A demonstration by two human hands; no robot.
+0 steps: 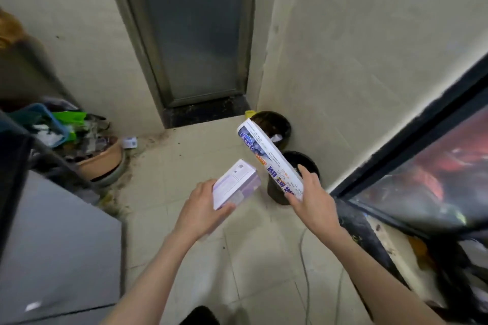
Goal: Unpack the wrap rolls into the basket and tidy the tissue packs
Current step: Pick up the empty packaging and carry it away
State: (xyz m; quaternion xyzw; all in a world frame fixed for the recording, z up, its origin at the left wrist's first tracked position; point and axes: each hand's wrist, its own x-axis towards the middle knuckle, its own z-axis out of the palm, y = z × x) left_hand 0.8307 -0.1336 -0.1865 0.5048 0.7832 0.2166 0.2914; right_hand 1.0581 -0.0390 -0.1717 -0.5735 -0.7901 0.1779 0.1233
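My left hand grips a small pale purple and white box from its near end, holding it out over the tiled floor. A long white wrap roll box with blue print and a blueberry picture is held by my right hand at its lower end. This long box slants up and to the left, with its far end in front of a dark round bin. The two boxes are close but apart. No tissue packs or task basket can be made out.
Two dark round bins stand in the right corner by the wall. A frosted door is ahead. At left, a blue basket of clutter sits above a tan basin. A grey surface lies lower left, a dark-framed window at right.
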